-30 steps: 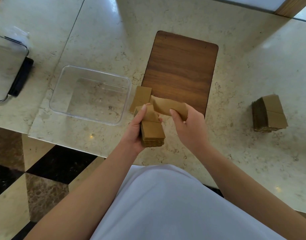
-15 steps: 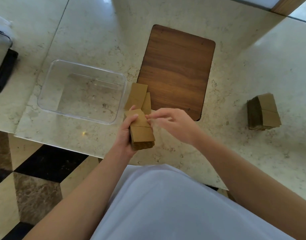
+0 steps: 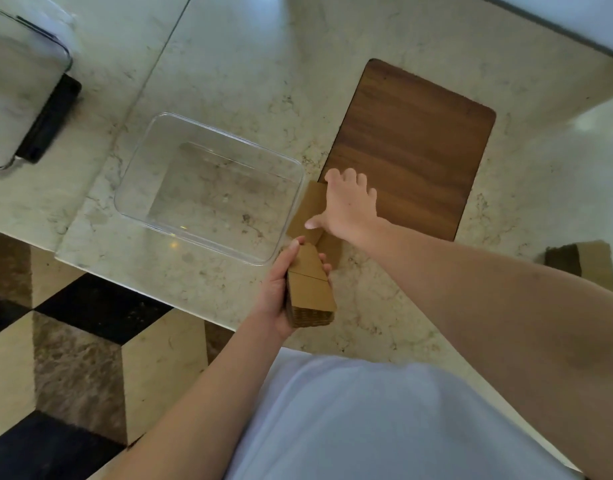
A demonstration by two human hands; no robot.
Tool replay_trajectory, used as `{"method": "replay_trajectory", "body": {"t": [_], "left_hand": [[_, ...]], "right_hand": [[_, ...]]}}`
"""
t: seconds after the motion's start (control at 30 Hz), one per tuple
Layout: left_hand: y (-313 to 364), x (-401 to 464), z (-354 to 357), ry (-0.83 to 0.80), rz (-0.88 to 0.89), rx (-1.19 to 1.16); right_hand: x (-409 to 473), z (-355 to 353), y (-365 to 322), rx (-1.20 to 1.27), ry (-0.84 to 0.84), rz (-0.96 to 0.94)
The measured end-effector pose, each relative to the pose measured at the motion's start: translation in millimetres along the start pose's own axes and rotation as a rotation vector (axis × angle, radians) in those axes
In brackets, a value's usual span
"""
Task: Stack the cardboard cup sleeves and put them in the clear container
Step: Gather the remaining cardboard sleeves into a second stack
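The thick stack of flattened brown cardboard cup sleeves [image 3: 310, 292] sits in the left hand [image 3: 275, 294], fingers and thumb curled round its long sides, held just above the near edge of the pale marble counter [image 3: 246, 64]; I judge it is kept there, squared up and close to the body, so that each loose piece can be laid on top without setting the pile down. Just beyond it, two loose flat brown cardboard sleeves [image 3: 307, 211] lie on the counter, overlapping one another, wedged between the right rim of the clear rectangular plastic container [image 3: 208, 188] and the near left corner of the dark wooden board [image 3: 412, 147]. The right hand [image 3: 350, 202] reaches over them with fingers spread wide and straight, palm down, its thumb across the upper sleeve; it holds nothing that I can see, and whether the palm actually presses the card cannot be told. The container has no sleeves in it, so the filling step is not yet done. Far right, partly behind the right forearm, a second squat pile of brown cardboard sleeves [image 3: 589, 261] rests well apart from both hands, likely waiting its turn
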State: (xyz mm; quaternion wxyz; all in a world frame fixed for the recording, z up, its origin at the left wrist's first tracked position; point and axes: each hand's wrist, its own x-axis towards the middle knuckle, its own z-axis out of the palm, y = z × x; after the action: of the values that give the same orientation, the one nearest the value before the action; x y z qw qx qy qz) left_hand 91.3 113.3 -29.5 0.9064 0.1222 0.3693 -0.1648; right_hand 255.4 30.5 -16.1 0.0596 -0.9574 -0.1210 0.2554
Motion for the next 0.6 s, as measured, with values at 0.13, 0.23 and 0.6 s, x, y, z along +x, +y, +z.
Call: {"method": "replay_trajectory", "body": {"t": [0.13,0.23,0.6], "left_hand": [[1,1,-3,0.042,0.01,0.018],[0,1,-1,0.05,0.008,0.041],[-16,-7,16,-0.064,-0.005,0.198]], "right_hand": [[3,-1,2,0.064,0.02,0.011],[-6,-10,18,0.41,-0.15,0.074],[-86,-28,82,0.919,-0.053,0.207]]}}
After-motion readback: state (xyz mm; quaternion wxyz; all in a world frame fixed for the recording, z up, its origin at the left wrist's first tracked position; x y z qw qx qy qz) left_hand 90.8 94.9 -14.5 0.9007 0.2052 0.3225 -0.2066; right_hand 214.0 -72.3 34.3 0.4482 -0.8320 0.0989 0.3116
